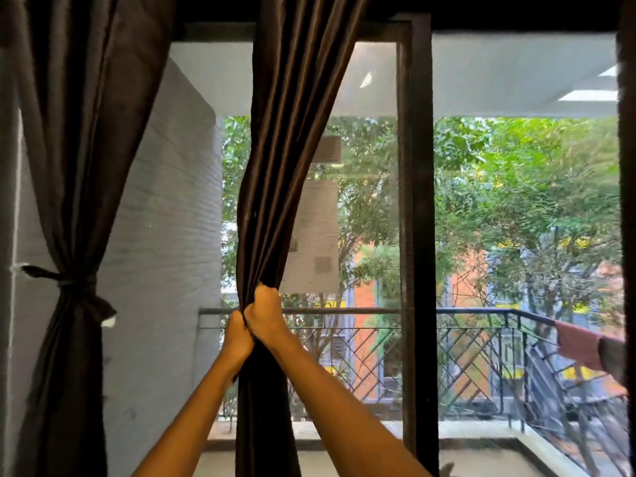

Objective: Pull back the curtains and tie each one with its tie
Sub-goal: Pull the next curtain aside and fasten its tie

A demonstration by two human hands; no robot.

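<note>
Bare forearms are reaching forward; the left hand [237, 333] and right hand [265, 313] are clenching the gathered dark brown fabric curtain [275, 201] at centre, touching. Left, a second dark curtain [75, 166] is hanging cinched by its matching tie [74, 282], apparently knotted. Beyond, a black metal balcony railing [464, 339] is standing.

The curtain [275, 187] I grip in my left hand [236, 333] and right hand [265, 313] is dark brown woven cloth with a faint satin sheen along its folds. Left of it, the second curtain [75, 166] looks like the same cloth but more matt; its tie [74, 282] is a strip of matching fabric. Right of my curtain, the door frame [421, 235] is dark and matt; material unclear. Behind it, the railing [395, 310] is dark painted metal. The wall [172, 215] is pale, ribbed, rough-looking.
</note>
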